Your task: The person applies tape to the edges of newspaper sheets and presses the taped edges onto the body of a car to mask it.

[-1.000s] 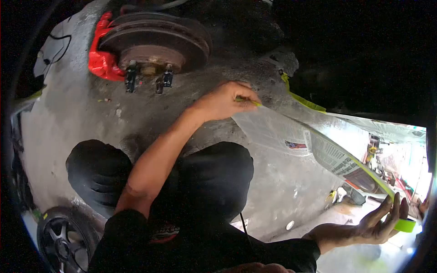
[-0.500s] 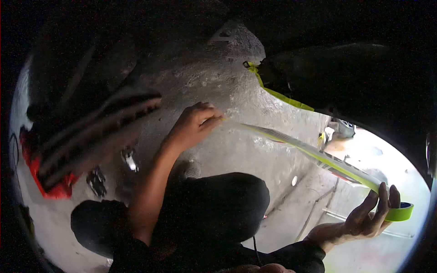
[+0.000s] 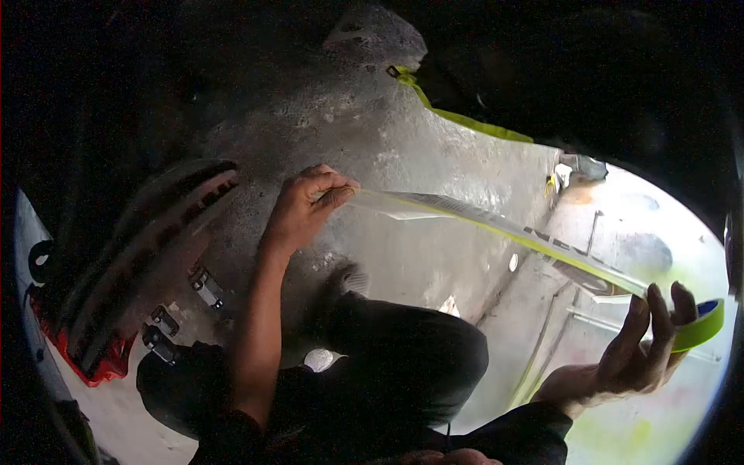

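**Sheet and tape drawn out between your two hands, above the floor.**

The fingers of your left hand [image 3: 298,209] are closed in a pinch on the near corner of the sheet [image 3: 570,246]. The fingers of your right hand [image 3: 620,364] are bent upward and partly spread, grasping the far end of the sheet and the roll [image 3: 704,333]. The roll, green outside and blue at its core, lies against your outer fingers; whether it is threaded over one of them cannot be told. The sheet spans the gap between your hands, sloping down to the right in the view. It is printed like newspaper, with a paler, see-through part near your left hand, and the green tape [image 3: 535,246] runs along it toward the roll.

Below the sheet is your right knee [image 3: 418,341], bent, with a small round white object [image 3: 318,359] beside it. Your left knee [image 3: 178,384] is beyond your left forearm. To the left are the disc [image 3: 147,248], seen nearly edge-on, the red caliper [image 3: 108,368] at its lower side, and several dark, shiny fittings [image 3: 205,285] near both. Above the sheet and apart from it, a green strip [image 3: 477,126] follows the lower edge of the dark panel [image 3: 620,116]. The grey floor [image 3: 418,267] extends beneath.
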`<state>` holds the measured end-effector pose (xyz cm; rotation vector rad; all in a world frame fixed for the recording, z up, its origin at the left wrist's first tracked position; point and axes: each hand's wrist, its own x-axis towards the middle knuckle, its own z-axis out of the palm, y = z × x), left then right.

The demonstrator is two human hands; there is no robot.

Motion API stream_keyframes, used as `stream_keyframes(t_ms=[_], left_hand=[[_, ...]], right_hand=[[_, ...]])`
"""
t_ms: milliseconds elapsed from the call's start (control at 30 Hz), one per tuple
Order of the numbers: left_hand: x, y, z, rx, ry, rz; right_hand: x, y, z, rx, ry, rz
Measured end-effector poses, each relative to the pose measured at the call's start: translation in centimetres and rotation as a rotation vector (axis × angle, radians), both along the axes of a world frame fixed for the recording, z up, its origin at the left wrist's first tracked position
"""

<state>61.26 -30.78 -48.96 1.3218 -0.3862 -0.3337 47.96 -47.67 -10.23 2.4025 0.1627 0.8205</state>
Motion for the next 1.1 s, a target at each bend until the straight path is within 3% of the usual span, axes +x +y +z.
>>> stream_keyframes(t_ms=[133,333,433,567,633,667,767,800,933,1100], left_hand=[[0.6,1.2,2.4,0.217,-0.05,-0.098],[0.6,2.5,1.7,0.106,0.116,-0.08],[0.4,2.5,1.6,0.081,0.027,-0.053],[0.0,1.9,1.8,0.138,0.097,-0.078],[-0.3,0.5,-0.1,0.057,0.049,-0.056],[-0.2,0.2,-0.4,0.094,0.082,-0.088],[-0.6,-0.7,0.4,0.199,0.138,-0.129],[-0.7,-1.0,0.5,0.23,0.115,-0.099],[-0.9,-1.5,0.1,0.428,0.023,0.019],[-0.5,0.4,1.5,0.544,-0.056,-0.113]], right_hand=[[-0.2,1.4,1.7,-0.157,-0.008,-0.002],[1.0,3.6,1.4,-0.153,0.01,0.119],[0.8,2.7,1.9,-0.185,0.036,0.187],[0.1,1.8,2.1,-0.235,0.034,0.149],[0.0,1.8,2.3,-0.239,0.035,0.137],[0.3,1.7,3.0,-0.331,0.062,0.113],[0.6,1.6,2.0,-0.05,0.066,0.094],[0.8,1.9,2.8,-0.247,0.107,0.038],[0.2,2.3,2.6,-0.156,0.081,0.046],[-0.8,1.5,4.2,-0.143,0.021,0.076]])
